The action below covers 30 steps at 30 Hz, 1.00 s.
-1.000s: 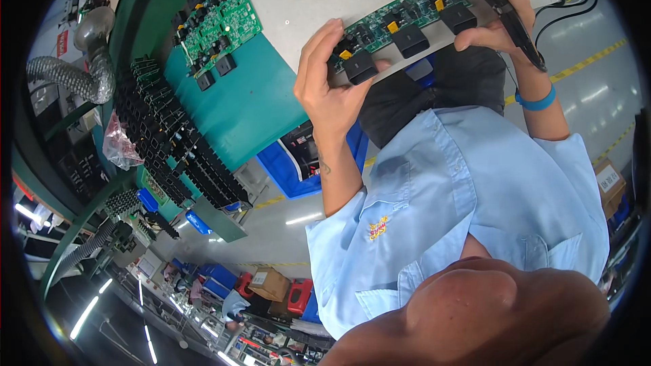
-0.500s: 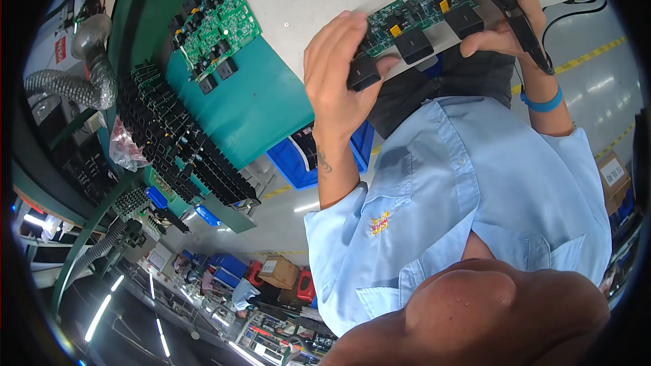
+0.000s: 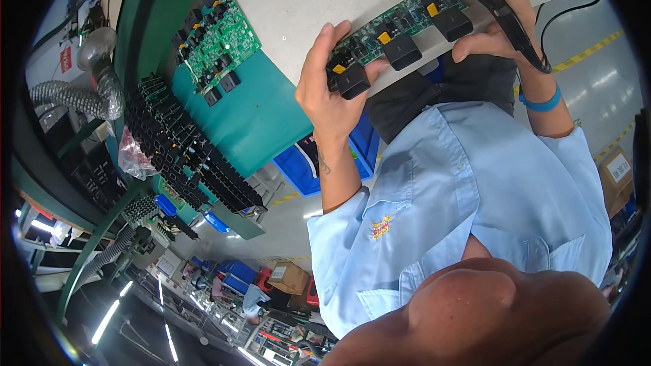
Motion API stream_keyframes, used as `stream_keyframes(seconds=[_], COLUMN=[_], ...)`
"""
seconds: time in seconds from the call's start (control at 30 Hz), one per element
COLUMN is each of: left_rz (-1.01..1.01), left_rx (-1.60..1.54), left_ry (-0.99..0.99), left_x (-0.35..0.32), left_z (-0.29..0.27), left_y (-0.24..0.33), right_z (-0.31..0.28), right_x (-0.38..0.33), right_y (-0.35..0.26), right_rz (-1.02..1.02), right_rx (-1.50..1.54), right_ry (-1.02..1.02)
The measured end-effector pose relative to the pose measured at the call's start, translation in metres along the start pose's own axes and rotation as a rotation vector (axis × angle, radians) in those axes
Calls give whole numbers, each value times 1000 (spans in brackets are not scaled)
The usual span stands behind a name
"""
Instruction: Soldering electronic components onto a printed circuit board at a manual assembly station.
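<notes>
Left grip [image 3: 331,98] and right grip [image 3: 521,5] curl inward, forearms [image 3: 339,179] stretched forward.

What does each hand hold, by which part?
The left hand holds the green circuit board by its left end; the right hand by its right end, plus a black-handled tool by its handle.

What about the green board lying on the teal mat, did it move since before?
No, the green board sits in the same spot on the teal mat; both just show slightly lower in the picture.
</notes>
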<state>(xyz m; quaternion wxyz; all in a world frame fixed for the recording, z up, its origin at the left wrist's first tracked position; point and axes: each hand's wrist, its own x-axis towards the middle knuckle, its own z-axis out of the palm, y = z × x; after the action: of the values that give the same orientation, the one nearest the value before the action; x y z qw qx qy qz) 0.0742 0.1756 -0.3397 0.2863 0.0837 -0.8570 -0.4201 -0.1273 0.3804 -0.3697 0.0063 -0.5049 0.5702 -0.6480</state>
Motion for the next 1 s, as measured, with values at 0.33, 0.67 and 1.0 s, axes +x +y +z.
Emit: stream_keyframes(seconds=[0.33,0.67,1.0], left_rz=[-110,-477,-587], left_rx=[-27,-313,-347], left_ry=[9,130,141], left_x=[-9,21,22], left_z=[-5,-12,-3], left_y=[-2,5,5], right_z=[-10,12,9], right_x=[4,14,5], right_y=[-7,-15,-12], right_rz=[54,409,466], right_rx=[50,126,87], right_ry=[-56,107,104])
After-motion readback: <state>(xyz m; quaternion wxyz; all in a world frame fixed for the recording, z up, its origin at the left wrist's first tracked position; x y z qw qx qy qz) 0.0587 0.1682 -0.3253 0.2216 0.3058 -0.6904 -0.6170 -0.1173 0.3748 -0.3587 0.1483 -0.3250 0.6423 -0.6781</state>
